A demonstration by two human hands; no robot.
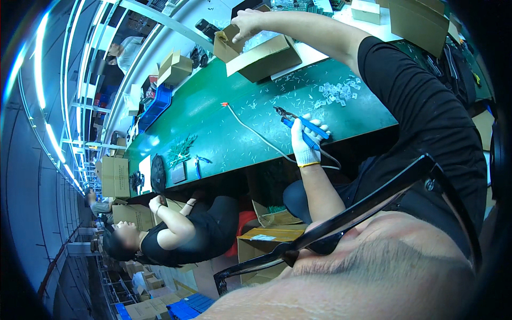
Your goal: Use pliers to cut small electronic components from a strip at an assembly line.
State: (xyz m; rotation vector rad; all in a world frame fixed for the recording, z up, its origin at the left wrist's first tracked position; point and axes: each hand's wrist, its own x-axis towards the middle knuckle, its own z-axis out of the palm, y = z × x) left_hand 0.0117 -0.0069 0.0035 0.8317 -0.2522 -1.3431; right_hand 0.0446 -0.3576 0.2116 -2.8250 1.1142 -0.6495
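Note:
My left hand (308,140), in a white glove, is closed around blue-handled cutting pliers (287,113) at the near edge of the green bench (213,128). The jaws of the pliers point toward the bench top, with nothing visible between them. My bare right hand (247,24) reaches over an open cardboard box (266,60) at the bench's far side. Its fingers look stretched out and drop toward the box opening. Clear plastic shows inside the box. Beyond the pliers lie a heap of small clear plastic pieces (338,93) and thin pale offcuts (285,97).
A white cable (250,129) with an orange end crosses the bench. To the left are a blue bin (156,109), another pair of blue pliers (199,166) and green strips (181,149). A seated co-worker (176,234) is nearby. Cartons (266,240) stand below the bench.

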